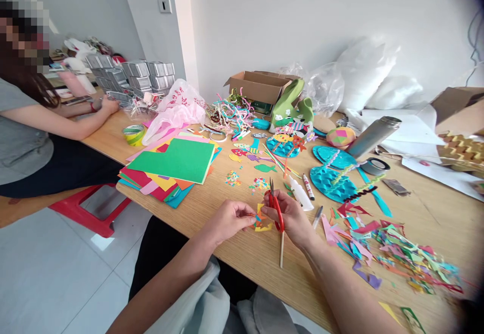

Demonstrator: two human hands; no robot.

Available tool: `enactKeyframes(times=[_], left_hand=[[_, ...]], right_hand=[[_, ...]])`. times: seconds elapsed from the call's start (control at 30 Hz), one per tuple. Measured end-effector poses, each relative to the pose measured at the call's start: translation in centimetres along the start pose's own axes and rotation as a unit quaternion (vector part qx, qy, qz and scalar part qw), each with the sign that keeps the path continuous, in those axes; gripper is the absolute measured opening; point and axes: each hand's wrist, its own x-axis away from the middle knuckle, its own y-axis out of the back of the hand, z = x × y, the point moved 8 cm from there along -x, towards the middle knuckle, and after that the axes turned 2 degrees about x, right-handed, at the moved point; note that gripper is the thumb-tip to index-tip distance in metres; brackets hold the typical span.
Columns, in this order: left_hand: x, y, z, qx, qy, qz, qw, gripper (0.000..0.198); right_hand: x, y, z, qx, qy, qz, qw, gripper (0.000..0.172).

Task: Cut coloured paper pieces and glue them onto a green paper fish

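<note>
Near the table's front edge, my left hand pinches a small piece of coloured paper with orange and blue on it. My right hand is closed around red-handled scissors, whose blades point up and away from me. Its fingertips are close to the same paper; whether they grip it too I cannot tell. Yellow paper shows just below and behind the fingers. A thin wooden stick lies under the scissors. Beyond my hands are two small heaps of paper confetti and a green paper leaf shape.
Coloured sheets are stacked at left. A white glue bottle, a marker and blue scalloped discs lie right of centre. Paper scraps spread at right, near a steel flask. Another person's arm rests at far left.
</note>
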Motion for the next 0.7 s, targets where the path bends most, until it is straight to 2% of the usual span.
enactKeyframes(times=[0.17,0.27,0.5,0.6,0.7], left_hand=[[-0.1,2.1,-0.5,0.064,-0.007,-0.081,0.995,0.02],[-0.1,2.5,-0.6,0.092,-0.002,-0.11,0.99,0.021],[-0.4,1.4,-0.6,0.117,-0.013,-0.081,0.99,0.02],[-0.5,1.0,-0.9,0.094,-0.029,-0.068,0.993,0.017],[-0.5,1.0,-0.9,0.065,-0.032,-0.077,0.994,0.019]], right_hand=[[-0.1,0.5,0.1,0.0,0.01,-0.012,1.0,0.041],[0.0,0.1,-0.2,-0.005,0.006,0.005,1.0,0.039],[0.3,-0.8,-0.5,0.025,0.0,0.025,0.999,0.039],[0.2,-0.8,-0.7,0.042,-0.003,0.031,0.999,0.039],[0.1,-0.8,-0.9,0.057,-0.004,0.033,0.998,0.038]])
